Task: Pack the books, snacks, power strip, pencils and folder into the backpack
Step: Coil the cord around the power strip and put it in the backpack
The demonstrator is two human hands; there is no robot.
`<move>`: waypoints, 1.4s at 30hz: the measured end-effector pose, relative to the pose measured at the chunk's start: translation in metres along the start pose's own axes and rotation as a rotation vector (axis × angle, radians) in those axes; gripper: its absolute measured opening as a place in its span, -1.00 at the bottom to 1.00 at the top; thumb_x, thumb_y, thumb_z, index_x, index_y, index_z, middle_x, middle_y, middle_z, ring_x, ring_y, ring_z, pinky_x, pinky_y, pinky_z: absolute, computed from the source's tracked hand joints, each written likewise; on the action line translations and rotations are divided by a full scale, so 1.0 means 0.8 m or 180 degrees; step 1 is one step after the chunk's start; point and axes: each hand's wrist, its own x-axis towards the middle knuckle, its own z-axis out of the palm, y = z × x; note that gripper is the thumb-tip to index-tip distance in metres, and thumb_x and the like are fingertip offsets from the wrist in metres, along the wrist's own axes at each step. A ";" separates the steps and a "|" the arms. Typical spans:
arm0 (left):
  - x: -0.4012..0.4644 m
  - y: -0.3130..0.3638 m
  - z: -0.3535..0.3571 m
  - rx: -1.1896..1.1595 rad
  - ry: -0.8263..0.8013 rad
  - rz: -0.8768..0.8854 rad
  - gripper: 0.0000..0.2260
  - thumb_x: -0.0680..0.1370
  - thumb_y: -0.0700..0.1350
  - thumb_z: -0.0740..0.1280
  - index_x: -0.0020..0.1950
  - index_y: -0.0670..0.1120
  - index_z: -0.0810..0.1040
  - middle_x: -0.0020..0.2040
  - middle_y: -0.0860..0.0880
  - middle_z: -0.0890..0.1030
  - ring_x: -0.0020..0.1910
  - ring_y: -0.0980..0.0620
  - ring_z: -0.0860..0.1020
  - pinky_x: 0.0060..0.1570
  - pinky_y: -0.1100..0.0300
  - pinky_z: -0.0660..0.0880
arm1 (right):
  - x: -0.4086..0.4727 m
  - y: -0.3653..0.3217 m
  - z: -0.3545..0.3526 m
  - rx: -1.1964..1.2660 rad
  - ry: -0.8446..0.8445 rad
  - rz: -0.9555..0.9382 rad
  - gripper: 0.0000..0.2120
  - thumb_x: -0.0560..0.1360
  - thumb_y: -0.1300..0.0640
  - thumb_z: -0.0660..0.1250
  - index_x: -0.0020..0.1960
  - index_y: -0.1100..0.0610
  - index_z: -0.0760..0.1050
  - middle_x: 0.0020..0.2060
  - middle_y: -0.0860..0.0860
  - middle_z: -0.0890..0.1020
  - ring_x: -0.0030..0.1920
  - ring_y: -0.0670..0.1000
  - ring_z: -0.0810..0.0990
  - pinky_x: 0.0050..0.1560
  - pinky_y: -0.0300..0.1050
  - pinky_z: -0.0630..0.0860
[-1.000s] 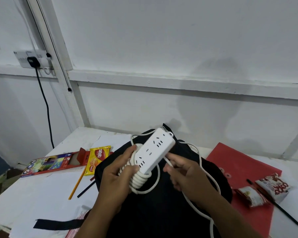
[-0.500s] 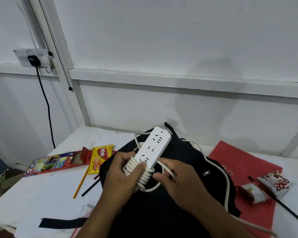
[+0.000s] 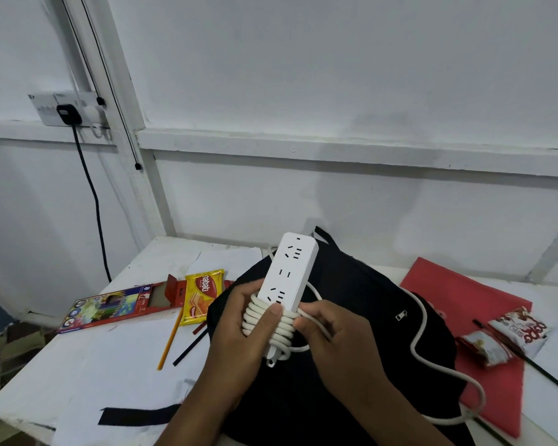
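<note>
Fingers of left hand clamp the smooth white rectangular power strip over its ribbed cord coils; right hand pinches the round cord above the matte black backpack.

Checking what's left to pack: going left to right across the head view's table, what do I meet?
Pencil box → yellow wafer pack → power strip over the backpack → red folder → red-and-white snack packs.

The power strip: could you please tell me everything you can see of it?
The power strip is a white, smooth plastic bar with three socket groups facing up, held tilted above the black backpack. Its white cord coils around its near end; the rest trails right. The left hand grips the coils; the right hand feeds cord.
</note>
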 end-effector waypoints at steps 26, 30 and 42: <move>0.003 0.003 0.030 0.0285 0.0061 -0.0309 -0.82 0.54 -0.01 0.43 0.05 0.01 0.48 -0.11 0.19 0.64 -0.16 0.19 0.63 -0.20 0.20 0.53 | -0.017 0.027 -0.042 -0.0300 -0.0404 -0.0135 -0.54 0.18 -0.27 0.57 0.00 -0.15 0.55 -0.28 -0.09 0.52 -0.29 -0.06 0.52 -0.26 -0.26 0.50; 0.003 0.009 0.042 0.0408 -0.0008 -0.0306 -0.80 0.55 0.06 0.40 0.04 0.00 0.46 -0.11 0.16 0.65 -0.16 0.16 0.64 -0.23 0.26 0.51 | -0.013 0.032 -0.055 -0.0269 -0.0423 -0.0277 -0.61 0.23 -0.26 0.52 -0.11 -0.03 0.56 -0.35 -0.04 0.50 -0.35 -0.07 0.47 -0.28 -0.26 0.49; -0.013 0.014 0.091 -0.0478 0.0491 -0.0194 -0.56 0.29 -0.05 0.54 0.12 -0.11 0.57 -0.04 -0.04 0.72 -0.07 -0.02 0.70 -0.14 0.14 0.64 | -0.001 0.046 -0.084 -0.0285 -0.0484 -0.0002 -0.48 0.24 -0.01 0.64 0.16 -0.03 0.61 -0.20 -0.26 0.61 -0.16 -0.12 0.59 -0.14 -0.31 0.52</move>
